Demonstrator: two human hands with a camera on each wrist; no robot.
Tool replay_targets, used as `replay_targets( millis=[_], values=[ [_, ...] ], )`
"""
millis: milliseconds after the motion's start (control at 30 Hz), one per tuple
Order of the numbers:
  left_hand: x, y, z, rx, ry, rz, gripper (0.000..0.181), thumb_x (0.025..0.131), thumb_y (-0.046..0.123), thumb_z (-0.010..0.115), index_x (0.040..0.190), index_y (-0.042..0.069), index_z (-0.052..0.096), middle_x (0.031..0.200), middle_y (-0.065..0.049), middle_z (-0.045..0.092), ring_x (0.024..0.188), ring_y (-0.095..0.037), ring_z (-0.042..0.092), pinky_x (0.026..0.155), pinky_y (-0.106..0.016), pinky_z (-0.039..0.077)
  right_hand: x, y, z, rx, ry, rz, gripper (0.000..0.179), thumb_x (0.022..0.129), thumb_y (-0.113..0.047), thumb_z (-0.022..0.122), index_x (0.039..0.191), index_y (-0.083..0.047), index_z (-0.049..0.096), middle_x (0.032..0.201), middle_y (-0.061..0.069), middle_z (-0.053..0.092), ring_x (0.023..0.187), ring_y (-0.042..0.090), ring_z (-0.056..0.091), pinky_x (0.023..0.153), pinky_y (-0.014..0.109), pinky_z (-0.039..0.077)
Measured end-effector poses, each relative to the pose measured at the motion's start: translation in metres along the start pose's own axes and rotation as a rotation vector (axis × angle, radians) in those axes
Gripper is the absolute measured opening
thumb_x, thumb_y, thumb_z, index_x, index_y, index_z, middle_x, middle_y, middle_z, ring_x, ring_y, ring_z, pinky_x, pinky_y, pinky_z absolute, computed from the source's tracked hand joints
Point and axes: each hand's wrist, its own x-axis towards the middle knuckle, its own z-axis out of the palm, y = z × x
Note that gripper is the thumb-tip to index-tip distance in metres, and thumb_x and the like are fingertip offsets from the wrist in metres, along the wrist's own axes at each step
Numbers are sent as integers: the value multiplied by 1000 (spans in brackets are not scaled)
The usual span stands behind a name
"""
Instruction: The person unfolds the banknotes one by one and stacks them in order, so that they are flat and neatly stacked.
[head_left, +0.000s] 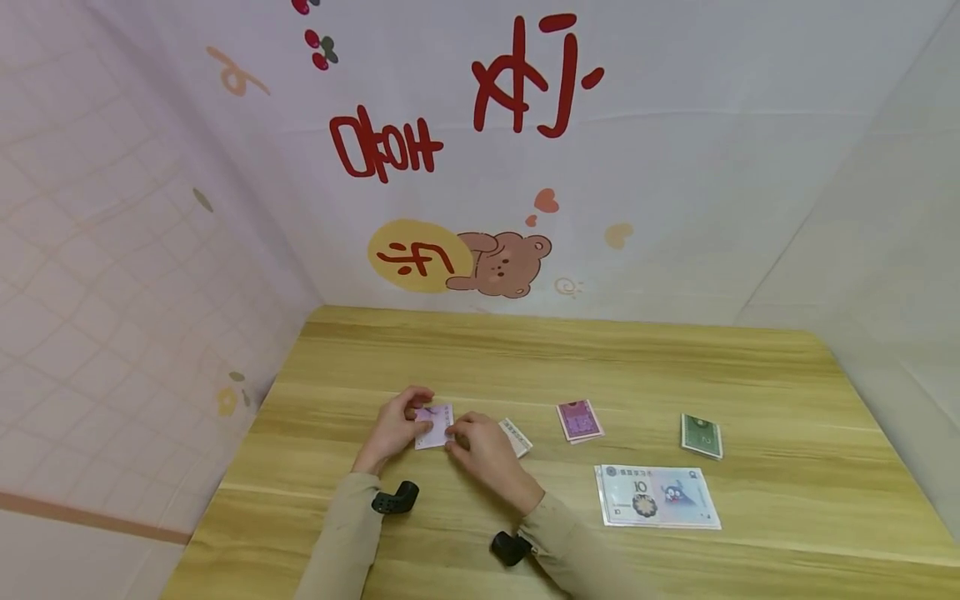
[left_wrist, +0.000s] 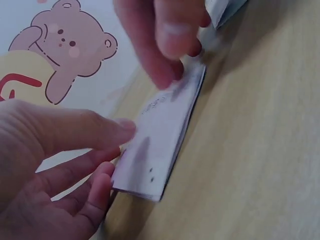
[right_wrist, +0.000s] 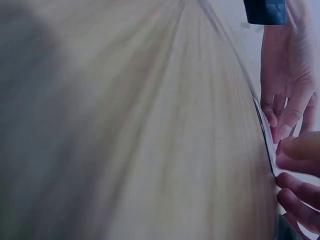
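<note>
Purple bill (head_left: 438, 439) sits on the table (head_left: 450, 562) between my hands; my left hand (head_left: 395, 425) pinches its left edge, thumb on top, fingers at the rim; my right hand (head_left: 486, 447) is at the opposite edge, fingers curled, tips touching; whether they pinch the paper, I can't tell; near edge of the bill shows layers; pale folded bill (head_left: 519, 440) just right of the purple bill, partly behind my right hand; magenta bill (head_left: 580, 421) further right; green bill (head_left: 701, 436) well right; blue bills (head_left: 678, 500) right and nearer me.
</note>
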Motion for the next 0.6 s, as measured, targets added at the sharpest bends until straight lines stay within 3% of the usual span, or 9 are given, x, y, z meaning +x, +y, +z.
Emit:
replay_targets(
  millis=[267,467,600],
  values=[
    [-1,-1,0,16,-39,25,40,73,-20,66,110,-4,61,97,-16,62,86,-27,55,76,-33,45,4,7,9,110,-10,123,12,76,-11,81,86,-11,73,94,3,60,82,15,56,68,25,46],
    [-2,-4,-2,10,-60,40,28,78,-18,63,102,-3,62,87,-12,60,74,-19,50,64,-23,40,4,11,11,171,2,128,13,76,-7,80,85,-11,72,95,4,59,82,15,56,68,26,46],
    [-3,-4,-4,-9,-86,44,25,81,-15,61,102,-1,62,88,-14,61,75,-19,51,64,-24,41,4,11,9,179,8,117,13,76,-6,79,85,-10,72,94,4,59,80,14,55,67,25,45]
  ],
)
